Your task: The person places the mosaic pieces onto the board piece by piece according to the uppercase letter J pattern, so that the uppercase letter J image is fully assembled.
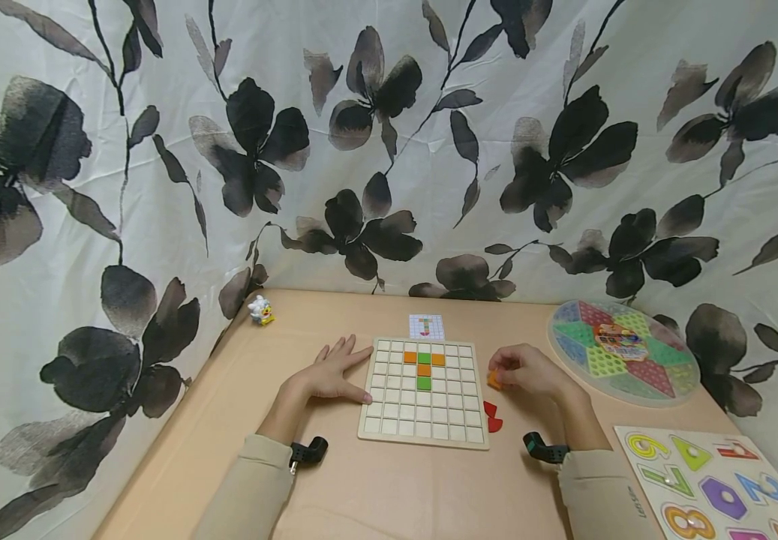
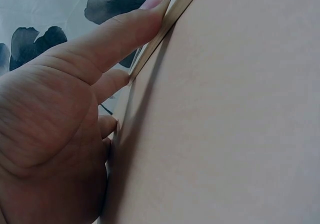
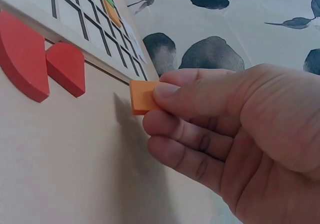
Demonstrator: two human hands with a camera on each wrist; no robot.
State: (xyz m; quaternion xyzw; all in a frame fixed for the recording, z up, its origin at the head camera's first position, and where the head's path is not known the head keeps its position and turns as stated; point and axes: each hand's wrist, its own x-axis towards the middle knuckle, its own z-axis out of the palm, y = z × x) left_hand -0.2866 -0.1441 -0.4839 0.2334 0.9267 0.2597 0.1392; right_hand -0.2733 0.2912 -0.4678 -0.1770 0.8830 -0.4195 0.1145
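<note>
My right hand point(image 1: 527, 371) pinches an orange square tile point(image 3: 142, 97) between thumb and fingers, just off the right edge of a white grid board point(image 1: 440, 414). On the board, orange and green square tiles form a T, with a green tile point(image 1: 424, 383) at its foot. Two red curved-edge pieces point(image 1: 494, 425) lie on the table by the board's right side. My left hand point(image 1: 328, 375) spreads its fingers along the board's left edge, its thumb point(image 2: 125, 34) at the rim in the left wrist view.
Behind the board lies a small pattern card point(image 1: 426, 328) showing a coloured figure. A round star-patterned game board point(image 1: 621, 352) lies at the back right, and a number puzzle board point(image 1: 692, 487) at the front right. A small toy figure point(image 1: 261, 310) stands at the back left.
</note>
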